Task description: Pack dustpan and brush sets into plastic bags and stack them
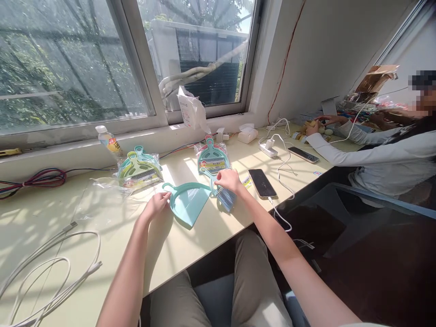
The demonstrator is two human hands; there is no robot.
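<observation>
A teal dustpan point(190, 204) is at the middle of the pale table point(184, 250), its hooked handle toward the left. My left hand point(157, 204) is closed on the dustpan's left edge near the handle. My right hand point(229, 180) pinches the small teal brush point(225, 198) by its handle, just right of the dustpan, with the blue-grey bristles pointing down toward the table's front edge. Behind them lies a packaged dustpan set point(213, 159) in clear plastic. More packaged sets, green and teal point(139, 170), lie at the back left.
A bottle point(109, 141) stands by the window. Phones point(262, 183) point(303, 155), a power strip point(268, 150) and white cables are on the right. A coiled white cable point(68, 261) lies at the left. Another person point(374, 147) works at the far right.
</observation>
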